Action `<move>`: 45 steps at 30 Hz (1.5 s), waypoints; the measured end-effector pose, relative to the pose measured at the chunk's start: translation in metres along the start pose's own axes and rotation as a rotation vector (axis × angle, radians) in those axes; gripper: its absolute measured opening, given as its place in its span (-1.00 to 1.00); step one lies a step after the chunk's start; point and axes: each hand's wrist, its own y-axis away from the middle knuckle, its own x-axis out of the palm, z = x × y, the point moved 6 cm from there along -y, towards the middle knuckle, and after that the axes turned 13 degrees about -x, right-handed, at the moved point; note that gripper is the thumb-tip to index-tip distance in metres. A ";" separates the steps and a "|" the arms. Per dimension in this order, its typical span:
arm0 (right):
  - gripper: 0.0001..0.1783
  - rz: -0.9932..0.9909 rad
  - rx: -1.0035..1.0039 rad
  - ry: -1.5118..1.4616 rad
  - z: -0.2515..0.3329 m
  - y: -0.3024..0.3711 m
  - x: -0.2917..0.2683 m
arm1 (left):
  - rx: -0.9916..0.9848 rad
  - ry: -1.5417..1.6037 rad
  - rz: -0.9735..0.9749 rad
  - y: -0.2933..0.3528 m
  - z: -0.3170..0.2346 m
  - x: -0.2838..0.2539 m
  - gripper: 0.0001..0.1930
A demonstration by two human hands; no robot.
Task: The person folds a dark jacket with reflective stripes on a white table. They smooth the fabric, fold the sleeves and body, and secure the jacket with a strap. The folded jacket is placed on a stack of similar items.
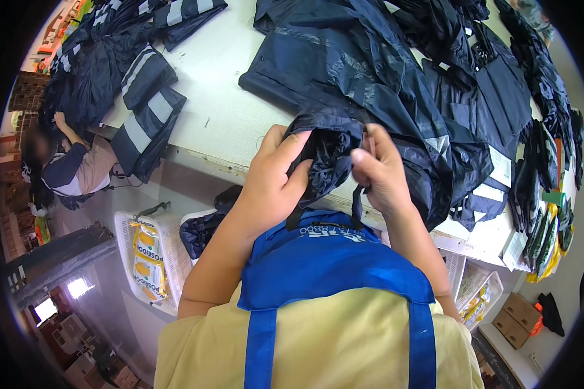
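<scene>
A dark navy, shiny garment (334, 155) is gathered between my two hands, its bunched opening facing me at the table's near edge. On the left side of that opening, my left hand (276, 172) is closed, thumb and fingers pinching the fabric. My right hand (381, 165) grips the opposite edge with its fingers curled in. A short black strap (357, 206) hangs below the right hand. Larger folds of navy fabric (363, 58) spread over the white table (220, 104) beyond my hands; whether they join the held piece, I cannot tell.
Navy garments with grey stripes (150, 126) drape over the table's left edge, where another person (78, 162) works. More dark garments (493, 97) are piled right. Below stand white baskets (126, 259) holding yellow-and-white packages (148, 259). Cardboard boxes (516, 319) sit at lower right.
</scene>
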 end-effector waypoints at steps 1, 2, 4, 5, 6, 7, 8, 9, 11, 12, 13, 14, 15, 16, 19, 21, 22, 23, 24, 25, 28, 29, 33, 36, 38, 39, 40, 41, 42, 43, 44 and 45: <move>-0.59 0.120 0.103 -0.046 -0.003 0.000 0.010 | -0.004 0.033 0.026 0.000 0.006 0.000 -0.53; -0.62 0.105 0.122 -0.050 -0.002 0.001 0.014 | -0.008 0.067 0.053 0.000 0.009 0.000 -0.52; -0.64 -0.026 -0.153 0.075 0.002 -0.008 0.017 | -0.094 0.308 0.100 0.007 0.010 0.003 -0.51; -0.66 -0.047 -0.265 0.217 0.002 -0.007 0.016 | -0.138 0.428 0.122 0.009 0.009 0.004 -0.51; -0.66 -0.071 -0.377 0.361 0.001 -0.003 0.014 | 0.009 -0.005 0.055 0.009 0.000 -0.001 -0.51; -0.66 -0.005 -0.404 0.488 -0.002 0.004 0.017 | 0.023 -0.159 0.001 0.010 0.003 -0.009 -0.55; -0.66 0.123 -0.262 0.378 -0.020 0.008 0.013 | 0.038 -0.312 -0.053 0.011 0.008 -0.019 -0.58; -0.69 0.338 -0.166 0.502 -0.014 0.014 0.022 | -0.029 -0.436 -0.160 0.012 0.021 -0.043 -0.62; -0.77 0.541 -0.211 0.750 -0.005 0.026 0.013 | -0.164 -0.674 -0.376 0.011 0.059 -0.108 -0.66; -0.80 0.423 -0.276 0.999 -0.005 0.024 -0.011 | -0.245 -0.792 -0.500 0.017 0.085 -0.142 -0.66; -0.79 0.257 -0.444 1.034 -0.002 0.017 -0.040 | -0.309 -0.986 -0.506 0.026 0.114 -0.168 -0.64; -0.75 0.108 -0.558 1.226 0.008 0.009 -0.064 | -0.370 -1.181 -0.511 0.031 0.134 -0.183 -0.62; -0.75 -0.004 -0.548 1.365 0.018 0.000 -0.080 | -0.277 -1.061 -0.580 0.026 0.125 -0.179 -0.61; -0.75 -0.070 -0.481 1.435 0.018 -0.009 -0.098 | -0.184 -0.934 -0.638 0.019 0.107 -0.166 -0.61; -0.79 0.056 -0.217 1.653 0.000 -0.037 -0.106 | -0.200 -0.477 -0.489 -0.010 0.101 -0.094 -0.64; -0.83 0.160 -0.227 1.672 -0.007 -0.047 -0.099 | -0.368 -0.531 -0.009 -0.040 0.137 -0.016 -0.53; -0.84 0.127 -0.258 1.592 -0.003 -0.049 -0.095 | -0.348 -0.798 0.012 -0.046 0.154 0.015 -0.40; -0.84 0.089 -0.279 1.515 0.006 -0.047 -0.091 | -0.255 -0.878 -0.025 -0.055 0.168 0.036 -0.37; -0.85 0.046 -0.304 1.438 0.013 -0.046 -0.088 | -0.258 -0.928 -0.131 -0.059 0.177 0.048 -0.36; -0.86 0.033 -0.444 1.328 0.029 -0.044 -0.085 | -0.283 -0.911 -0.163 -0.063 0.174 0.052 -0.45; -0.85 -0.246 -0.482 1.230 0.075 -0.031 -0.108 | -0.285 -0.957 0.007 -0.072 0.177 0.054 -0.65; -0.83 -0.315 -0.514 1.120 0.084 -0.033 -0.133 | -0.275 -0.988 0.110 -0.070 0.183 0.053 -0.71; -0.88 -0.700 -0.444 0.456 0.104 -0.018 -0.225 | -0.142 -0.918 0.001 -0.059 0.190 0.036 -0.81; -0.84 -0.928 -0.309 0.431 0.085 0.009 -0.314 | -0.285 -0.844 0.021 -0.050 0.202 0.014 -0.82; -0.75 -0.934 -0.162 0.830 0.061 0.037 -0.355 | -0.336 -0.692 0.046 -0.040 0.226 0.003 -0.87; -0.74 -0.907 -0.078 0.982 0.046 0.047 -0.363 | -0.317 -0.721 0.139 -0.034 0.225 -0.001 -0.94; -0.80 -0.733 0.097 1.185 0.037 0.052 -0.357 | -0.329 -0.849 0.191 -0.024 0.226 -0.007 -0.98; -0.81 -0.636 0.155 1.138 0.026 0.058 -0.352 | -0.356 -0.889 0.260 -0.016 0.229 -0.014 -0.93; -0.80 -0.544 0.315 1.113 0.022 0.059 -0.334 | -0.413 -0.971 0.350 -0.004 0.233 -0.027 -0.93; -0.77 -0.451 0.292 1.164 0.028 0.058 -0.315 | -0.528 -1.102 0.521 0.007 0.239 -0.037 -0.94; -0.74 -0.360 0.268 1.213 0.035 0.056 -0.300 | -0.644 -1.229 0.693 0.015 0.243 -0.044 -0.91; -0.71 -0.340 0.260 1.245 0.045 0.049 -0.291 | -0.573 -1.113 0.688 0.009 0.233 -0.041 -0.86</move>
